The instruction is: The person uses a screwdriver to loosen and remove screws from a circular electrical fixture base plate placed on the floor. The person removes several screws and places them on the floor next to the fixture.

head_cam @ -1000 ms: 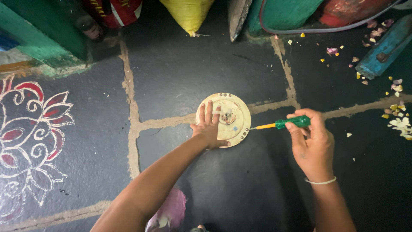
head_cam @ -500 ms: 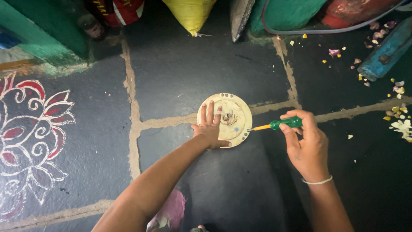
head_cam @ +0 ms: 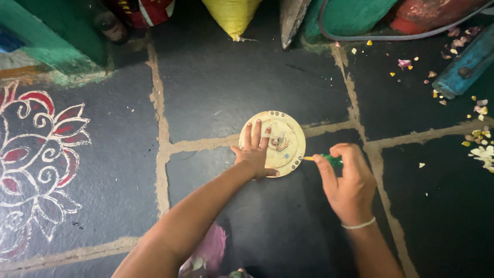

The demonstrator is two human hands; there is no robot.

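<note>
A round cream-coloured plate point(head_cam: 286, 129) with small holes along its rim and a metal fitting at its centre lies flat on the dark stone floor. My left hand point(head_cam: 254, 154) presses down on its left part, fingers spread. My right hand point(head_cam: 348, 179) grips a green-handled screwdriver point(head_cam: 326, 158). Its yellow shaft points left, and the tip touches the plate's lower right rim.
A yellow sack point(head_cam: 234, 16), a green bundle point(head_cam: 350, 15) and a red bundle point(head_cam: 437, 13) line the far side. A blue wooden piece point(head_cam: 465, 64) lies at the right among scattered petals point(head_cam: 479, 146). A painted red-and-white flower pattern point(head_cam: 36, 154) covers the floor at left.
My right hand has moved left with the screwdriver, bringing its tip to the plate's lower right rim. My left hand stays pressed on the plate.
</note>
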